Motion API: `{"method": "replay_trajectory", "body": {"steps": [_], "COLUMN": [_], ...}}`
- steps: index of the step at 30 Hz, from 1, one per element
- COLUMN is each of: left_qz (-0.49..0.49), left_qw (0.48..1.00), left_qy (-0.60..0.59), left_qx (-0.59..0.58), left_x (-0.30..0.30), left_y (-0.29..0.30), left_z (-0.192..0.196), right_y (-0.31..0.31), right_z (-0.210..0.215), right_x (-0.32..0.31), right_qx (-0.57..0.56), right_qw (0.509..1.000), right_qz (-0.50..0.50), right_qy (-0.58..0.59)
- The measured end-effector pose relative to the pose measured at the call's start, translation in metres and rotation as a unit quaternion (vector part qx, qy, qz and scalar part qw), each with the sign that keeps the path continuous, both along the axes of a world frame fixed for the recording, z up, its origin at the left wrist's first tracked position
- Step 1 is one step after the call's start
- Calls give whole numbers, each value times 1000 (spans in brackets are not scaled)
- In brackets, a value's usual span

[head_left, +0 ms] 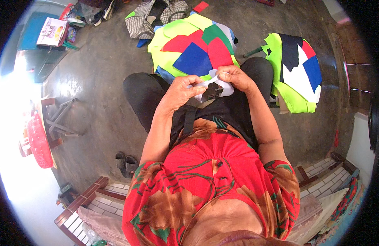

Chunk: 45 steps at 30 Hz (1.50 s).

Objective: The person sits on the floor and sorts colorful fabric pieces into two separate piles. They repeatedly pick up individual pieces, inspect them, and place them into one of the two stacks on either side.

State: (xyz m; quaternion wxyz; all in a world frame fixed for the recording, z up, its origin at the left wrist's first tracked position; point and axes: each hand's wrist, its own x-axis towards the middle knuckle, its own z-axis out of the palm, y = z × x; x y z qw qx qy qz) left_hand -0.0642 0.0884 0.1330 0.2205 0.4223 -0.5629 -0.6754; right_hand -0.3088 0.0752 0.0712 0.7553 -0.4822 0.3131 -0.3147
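A narrow white fabric strip (pixel 212 80) stretches between my two hands, above my lap. My left hand (pixel 184 91) pinches one end between thumb and fingers. My right hand (pixel 235 78) grips the other end, and a loop of the strip hangs below it. Just beyond my hands lies a round heap of cloth pieces, with a blue square (pixel 193 59) on top. Around that square are red cloth (pixel 221 53), a green piece (pixel 216 34) and neon yellow cloth (pixel 158 43).
Right of my knee stands a second pile draped with neon yellow, white and blue cloth (pixel 312 74). A checked garment (pixel 140 20) lies on the floor beyond the heap. At left are a folding metal stand (pixel 62 119) and a red plastic item (pixel 39 141). Dark shoes (pixel 126 163) sit near the bench.
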Motion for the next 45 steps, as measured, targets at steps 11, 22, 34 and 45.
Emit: {"method": "replay_trajectory", "body": {"steps": [11, 22, 34, 45], "left_qz": [15, 48, 88, 124], "left_qw": [998, 991, 995, 935], "left_qy": [64, 115, -30, -66], "left_qx": [19, 55, -37, -326], "left_x": [-5, -5, -5, 0], "left_y": [-1, 2, 4, 7], "left_z": [17, 25, 16, 12], "right_y": [-6, -7, -8, -1], "right_z": [3, 16, 18, 9], "right_x": [5, 2, 9, 13], "right_qx": [-45, -53, -101, -54], "right_qw": [996, 991, 993, 992], "right_qz": [-31, -114, -65, -106], "right_qy": [-64, -47, -3, 47]}}
